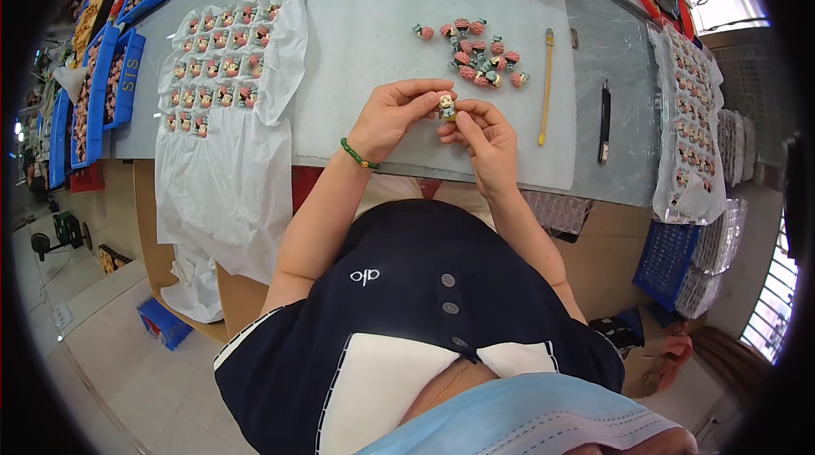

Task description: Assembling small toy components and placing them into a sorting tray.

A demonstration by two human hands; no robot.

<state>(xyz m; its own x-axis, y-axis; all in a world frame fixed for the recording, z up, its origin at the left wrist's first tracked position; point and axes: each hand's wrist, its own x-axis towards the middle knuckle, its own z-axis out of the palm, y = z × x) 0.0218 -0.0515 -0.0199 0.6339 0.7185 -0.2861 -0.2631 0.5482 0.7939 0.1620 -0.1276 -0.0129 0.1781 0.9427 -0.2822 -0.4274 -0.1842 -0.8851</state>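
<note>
Between my two hands, over the near part of a white sheet point(365, 39), is a small painted figurine point(446, 105) with a pale upper part and bluish-green below. My left hand point(397, 115), with a green beaded bracelet point(360, 154) at its wrist, pinches the figurine from the left. Thumb and fingers of my right hand point(487, 143) close on its lower right side. Just beyond my hands lies a loose cluster of similar pink and teal figurines point(465, 58). Some of the held figurine is covered by my fingertips.
At left, a lined tray point(222, 56) holds rows of figurines, its white paper hanging over the table edge. A yellow-handled stick point(546, 86) and a black pen-like tool point(604, 122) lie right. Another filled tray point(689, 124) stands far right. Blue bins point(95, 98) line the far left.
</note>
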